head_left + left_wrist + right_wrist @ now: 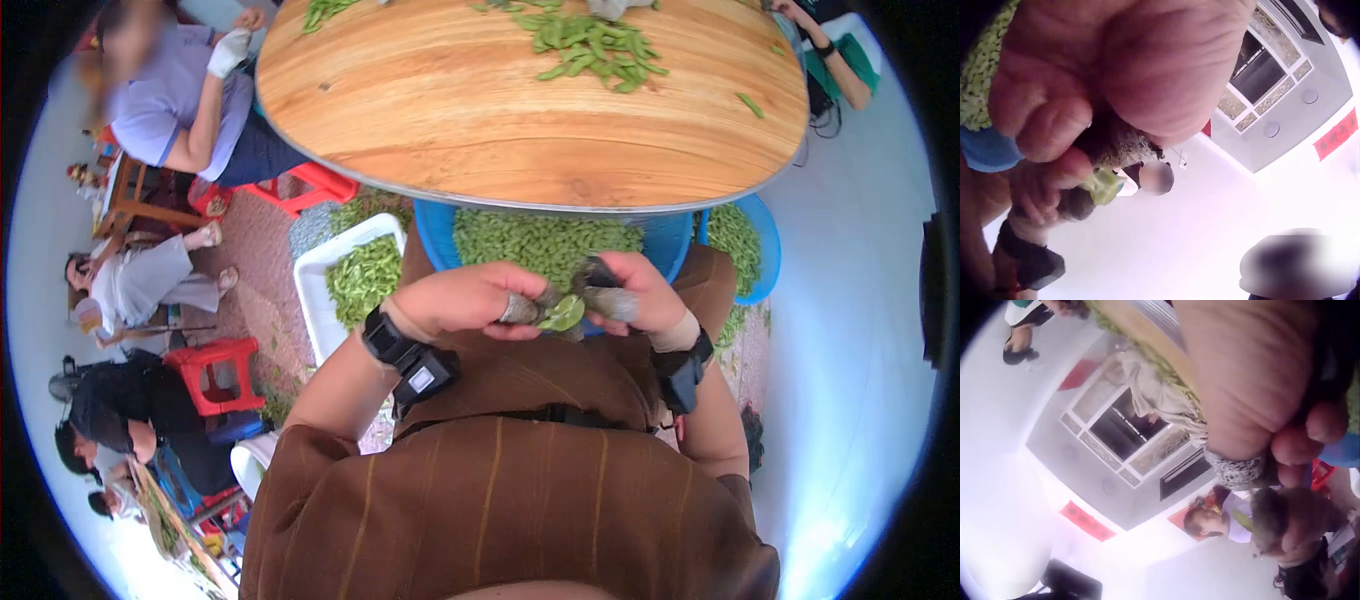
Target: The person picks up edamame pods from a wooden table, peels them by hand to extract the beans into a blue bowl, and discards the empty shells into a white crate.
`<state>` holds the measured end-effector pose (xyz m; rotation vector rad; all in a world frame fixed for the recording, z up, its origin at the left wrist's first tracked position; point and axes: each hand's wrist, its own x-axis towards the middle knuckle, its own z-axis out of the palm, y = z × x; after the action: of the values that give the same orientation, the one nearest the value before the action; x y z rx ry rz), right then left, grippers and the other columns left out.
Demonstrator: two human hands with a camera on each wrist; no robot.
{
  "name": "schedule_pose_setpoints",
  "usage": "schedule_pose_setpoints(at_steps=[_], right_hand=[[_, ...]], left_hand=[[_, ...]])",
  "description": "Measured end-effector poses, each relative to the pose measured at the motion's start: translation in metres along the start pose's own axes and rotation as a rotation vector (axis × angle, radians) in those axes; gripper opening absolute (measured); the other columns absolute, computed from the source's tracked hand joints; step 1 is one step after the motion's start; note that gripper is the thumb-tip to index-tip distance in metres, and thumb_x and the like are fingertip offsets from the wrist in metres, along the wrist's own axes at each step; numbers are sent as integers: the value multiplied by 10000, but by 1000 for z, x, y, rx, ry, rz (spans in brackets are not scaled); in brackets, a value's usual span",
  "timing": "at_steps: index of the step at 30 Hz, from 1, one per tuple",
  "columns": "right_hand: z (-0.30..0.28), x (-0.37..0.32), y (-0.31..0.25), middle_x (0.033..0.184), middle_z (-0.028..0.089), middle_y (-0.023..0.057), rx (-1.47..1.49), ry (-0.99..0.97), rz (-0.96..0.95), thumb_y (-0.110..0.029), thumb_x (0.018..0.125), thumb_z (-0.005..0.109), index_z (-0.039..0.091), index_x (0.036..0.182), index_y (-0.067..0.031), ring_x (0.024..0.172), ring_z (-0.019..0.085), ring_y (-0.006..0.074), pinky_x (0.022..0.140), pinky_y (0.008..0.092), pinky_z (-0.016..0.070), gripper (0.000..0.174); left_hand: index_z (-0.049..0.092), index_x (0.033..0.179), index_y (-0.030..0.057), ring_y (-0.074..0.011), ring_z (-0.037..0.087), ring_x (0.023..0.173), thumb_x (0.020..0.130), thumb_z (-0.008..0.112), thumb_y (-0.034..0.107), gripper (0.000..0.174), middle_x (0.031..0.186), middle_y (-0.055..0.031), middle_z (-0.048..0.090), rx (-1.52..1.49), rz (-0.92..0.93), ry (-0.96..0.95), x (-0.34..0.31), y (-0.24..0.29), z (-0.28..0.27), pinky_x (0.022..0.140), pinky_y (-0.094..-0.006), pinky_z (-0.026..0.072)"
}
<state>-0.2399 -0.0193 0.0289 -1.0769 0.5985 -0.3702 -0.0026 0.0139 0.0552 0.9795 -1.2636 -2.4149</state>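
Note:
A green bean pod [563,313] is held between the two hands over the lap, in front of a blue basin [432,228] of shelled green beans [545,240]. My left hand [468,300] pinches the pod from one side, fingers curled. From the other side my right hand [645,292] pinches it, its fingertips close to the left ones. Greyish covers wrap some fingertips on both hands. The left wrist view shows the split-looking pod [1104,185] beside a speckled finger cover [1129,147]. In the right wrist view a knitted cover [1235,470] wraps a digit.
Ahead stands a round wooden table [520,130] with a heap of pods [600,50]. A white tray [305,285] of pods lies left, a second blue basin [768,245] right. Red stools [215,375] and several seated people are further left.

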Motion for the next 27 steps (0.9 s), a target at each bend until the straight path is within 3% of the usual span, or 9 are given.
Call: schedule_pose_setpoints(at_steps=[4,6,8,9,13,17,21,24,27], right_hand=[[-1,4,11,657,554,-14,-180,167,-21,-232,826,674,585,829,-62,468,466,28,413,184,357,192],[-3,4,17,663,583,50,-351,244,17,-208,807,680,580,809,-40,477,530,144,441,250,401,195],[2,5,23,682,578,138,-1060,576,-363,-174,774,681,564,790,-20,571,567,307,509,343,441,195],[14,2,11,719,549,206,-937,602,-368,-153,747,678,548,803,0,679,547,406,578,413,446,208],[28,0,-4,711,565,199,-1070,406,-416,-158,761,667,546,808,-5,657,569,380,569,387,459,201],[31,-2,-17,689,612,164,-604,382,-4,-161,768,656,553,852,-4,613,630,258,557,335,487,206],[41,-8,-28,679,617,149,-634,379,-9,-177,756,677,555,883,-1,609,637,223,555,333,496,249],[47,-11,-16,728,601,219,-1015,408,-213,-243,706,723,533,843,10,680,617,375,592,392,485,345],[58,-11,-13,740,579,243,-1032,426,-235,-228,691,712,514,816,11,707,580,428,604,424,473,335]], left_hand=[[599,923,38,-49,435,567,889,482,63,125,686,15,529,-101,222,155,6,-10,-6,482,-178,314],[559,1012,26,-63,442,566,872,438,7,187,713,-6,538,4,194,241,8,-11,0,484,-190,335],[495,1081,19,-73,446,575,845,396,-16,259,720,-9,534,113,212,437,8,-17,8,504,-204,359],[430,1100,12,-94,478,593,804,377,-51,307,739,-40,555,221,192,467,10,-21,5,537,-223,400],[365,1000,1,-142,547,650,763,385,-100,259,771,-88,596,713,505,591,18,-29,8,572,-252,442],[342,981,7,-174,568,691,747,400,-95,262,771,-91,605,621,427,494,10,-18,13,618,-274,455],[324,968,6,-239,599,746,731,439,-78,276,800,-132,623,712,539,447,11,-22,15,686,-328,466],[325,963,0,-286,605,768,727,454,-71,279,813,-156,625,844,588,492,13,-29,22,702,-348,463],[328,1183,-38,-260,597,769,764,455,-64,439,795,-162,615,711,491,487,7,-30,30,705,-349,457]])
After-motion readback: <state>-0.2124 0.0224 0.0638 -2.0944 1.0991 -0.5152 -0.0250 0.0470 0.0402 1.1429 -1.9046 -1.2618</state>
